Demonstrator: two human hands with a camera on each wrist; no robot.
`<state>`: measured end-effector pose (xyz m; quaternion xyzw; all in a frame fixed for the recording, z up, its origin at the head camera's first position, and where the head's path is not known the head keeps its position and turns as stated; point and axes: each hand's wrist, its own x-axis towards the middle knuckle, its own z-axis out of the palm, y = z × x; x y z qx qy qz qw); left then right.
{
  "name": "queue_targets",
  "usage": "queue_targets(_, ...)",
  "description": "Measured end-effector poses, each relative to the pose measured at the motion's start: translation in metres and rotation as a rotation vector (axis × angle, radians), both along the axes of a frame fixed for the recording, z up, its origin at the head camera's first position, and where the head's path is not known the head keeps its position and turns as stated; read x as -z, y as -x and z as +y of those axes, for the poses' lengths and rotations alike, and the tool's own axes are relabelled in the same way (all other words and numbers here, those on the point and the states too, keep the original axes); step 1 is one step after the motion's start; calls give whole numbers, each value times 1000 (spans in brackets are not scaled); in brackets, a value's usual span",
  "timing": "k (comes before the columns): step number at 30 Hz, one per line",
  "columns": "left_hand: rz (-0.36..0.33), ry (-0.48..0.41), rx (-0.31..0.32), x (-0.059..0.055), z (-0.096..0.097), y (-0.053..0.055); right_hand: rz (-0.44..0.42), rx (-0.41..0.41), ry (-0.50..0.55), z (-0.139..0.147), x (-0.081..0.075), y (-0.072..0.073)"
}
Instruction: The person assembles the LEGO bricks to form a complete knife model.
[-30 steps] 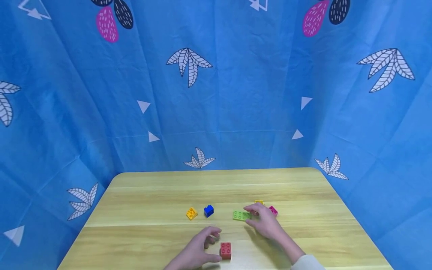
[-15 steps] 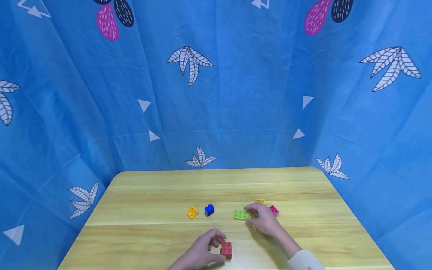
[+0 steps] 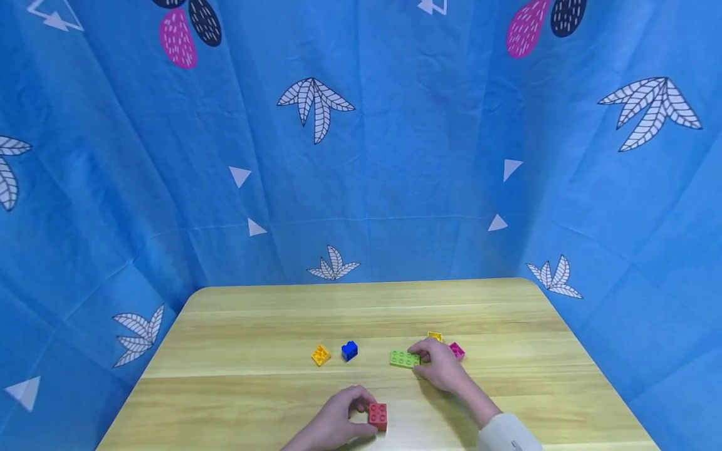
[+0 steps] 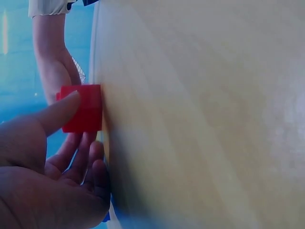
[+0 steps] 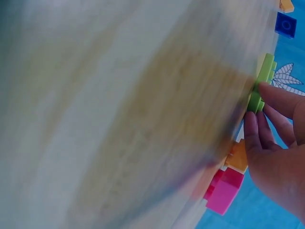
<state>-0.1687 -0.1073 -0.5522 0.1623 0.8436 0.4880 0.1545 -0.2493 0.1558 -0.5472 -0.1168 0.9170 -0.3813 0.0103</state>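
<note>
your left hand is pinching the red block near the front of the table, thumb on one side and fingers toward the back. the block stands studs up; you can't tell from these views whether it has left the wood. your right hand is pinching the green block by its right end, farther back, and that block lies studs up too.

the green one looks like the likelier trouble. you have only its end, so if you lift with a light pinch, the free left end could droop or twist the block out of your fingers. a grip nearer the middle would steady it.

watch your right knuckles as well: the yellow block and the pink block sit close by that hand, and a sideways sweep could knock either one away.

on the left, your hold seems to be on the red block's left part, so an uneven squeeze might swivel it. its far-side contact is partly hidden, so don't count on it being firm.

the blue block and the other yellow block stand well apart from both hands; only a long reach leftward would risk bumping them.
</note>
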Motion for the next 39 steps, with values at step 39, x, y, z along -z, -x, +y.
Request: queue_targets(39, 82, -93, -80, -16, -17, -3, 88, -140, 25, -11, -32, -34)
